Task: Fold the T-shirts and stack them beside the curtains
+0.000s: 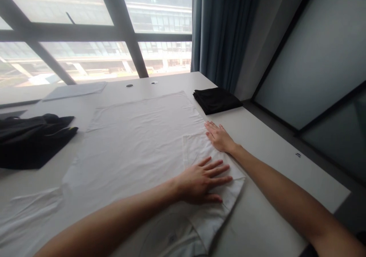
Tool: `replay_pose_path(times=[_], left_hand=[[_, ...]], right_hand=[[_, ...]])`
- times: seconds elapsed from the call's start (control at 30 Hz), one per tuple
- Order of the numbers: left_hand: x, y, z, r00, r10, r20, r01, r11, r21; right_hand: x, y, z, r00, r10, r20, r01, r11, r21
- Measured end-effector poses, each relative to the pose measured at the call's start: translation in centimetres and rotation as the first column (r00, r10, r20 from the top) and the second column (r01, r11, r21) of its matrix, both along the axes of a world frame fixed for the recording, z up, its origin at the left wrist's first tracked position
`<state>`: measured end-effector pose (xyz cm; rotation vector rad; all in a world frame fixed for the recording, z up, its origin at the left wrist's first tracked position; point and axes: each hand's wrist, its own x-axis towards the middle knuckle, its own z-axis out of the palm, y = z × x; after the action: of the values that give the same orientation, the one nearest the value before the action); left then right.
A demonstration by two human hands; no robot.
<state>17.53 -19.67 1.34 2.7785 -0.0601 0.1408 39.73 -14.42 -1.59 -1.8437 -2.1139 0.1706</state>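
- White T-shirt [128,142] lies spread on desk [274,150], hem end twd window [162,55]; neck opening [171,238] at near end, partly cut off by frame.
- Step in hand, my read: pressing/smoothing a folded-over flap [191,150] along T-shirt's R side. Prob. the R sleeve, can't confirm.
- L hand [204,182]: open, palm down, fingers spread on the flap, no grip.
- R hand [219,136]: also open + flat, fingers out straight, at T-shirt's R edge, nothing gripped.
- Next move, IMO, calls for lifting palms w/o dragging fabric, then fingertips under an edge. L sleeve [34,211] sticks out from T-shirt's L side, not folded in; fine wrinkles across the body.
- Around: folded black garment [217,100] just beside T-shirt's far R edge; loose black garment [31,139] to its L; folded white cloth [76,91] beyond its far L corner; curtain [223,32] past its far R.
- In the way: folded black garment crowds T-shirt's far R corner; otherwise just L forearm across the body, hiding some fabric.
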Motion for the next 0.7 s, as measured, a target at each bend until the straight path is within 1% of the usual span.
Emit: replay_pose_path(times=[0.07, 0.17, 0.2, 0.23, 0.27, 0.33, 0.37, 0.43, 0.53, 0.63, 0.67, 0.7], left_hand=[[-0.1, 0.0, -0.3, 1.0, 0.0, -0.005, 0.0, 1.0, -0.016], [-0.1, 0.2, -0.5, 1.0, 0.0, 0.006, 0.001, 1.0, -0.015], [-0.1, 0.2, -0.5, 1.0, -0.002, 0.009, 0.002, 1.0, -0.012], [-0.1, 0.2, -0.5, 1.0, -0.004, 0.011, 0.004, 1.0, -0.007], [-0.1, 0.2, -0.6, 1.0, -0.005, 0.01, 0.005, 1.0, -0.002], [-0.1, 0.2, -0.6, 1.0, -0.008, 0.006, 0.008, 1.0, 0.01], [-0.1, 0.2, -0.7, 1.0, -0.011, 0.003, 0.011, 1.0, 0.016], [-0.1, 0.0, -0.8, 1.0, -0.003, 0.003, 0.003, 1.0, 0.029], [-0.2, -0.5, -0.3, 0.999, 0.029, 0.018, -0.03, 0.999, 0.032], [-0.5, -0.5, 0.9, 0.998, 0.022, 0.064, -0.019, 0.999, -0.049], [-0.6, -0.2, 1.4, 0.995, 0.043, 0.09, -0.035, 0.996, -0.085], [-0.8, 0.2, 1.7, 0.988, 0.099, 0.121, -0.086, 0.99, -0.109]], right_hand=[[-0.2, -0.2, 0.5, 1.0, -0.017, -0.003, 0.017, 0.999, 0.029], [-1.0, -0.7, 1.7, 0.998, -0.05, 0.023, 0.045, 0.982, 0.183], [-1.4, -0.8, 1.9, 0.999, -0.035, 0.039, 0.025, 0.975, 0.223], [-1.7, -1.0, 2.1, 0.998, 0.003, 0.057, -0.017, 0.972, 0.233], [-2.0, -1.1, 2.0, 0.996, 0.058, 0.073, -0.072, 0.976, 0.208], [-2.5, -1.1, 1.6, 0.983, 0.161, 0.086, -0.168, 0.982, 0.089], [-2.6, -1.0, 1.3, 0.979, 0.188, 0.084, -0.191, 0.981, 0.027], [-2.7, -0.9, 0.8, 0.978, 0.193, 0.078, -0.189, 0.981, -0.049], [-2.6, -0.8, 0.4, 0.981, 0.179, 0.077, -0.174, 0.982, -0.067], [-2.5, -0.7, 0.4, 0.982, 0.172, 0.076, -0.167, 0.984, -0.069], [-2.5, -0.7, 0.4, 0.982, 0.172, 0.076, -0.167, 0.983, -0.07], [-2.4, -0.7, 0.4, 0.982, 0.175, 0.076, -0.17, 0.983, -0.071]])
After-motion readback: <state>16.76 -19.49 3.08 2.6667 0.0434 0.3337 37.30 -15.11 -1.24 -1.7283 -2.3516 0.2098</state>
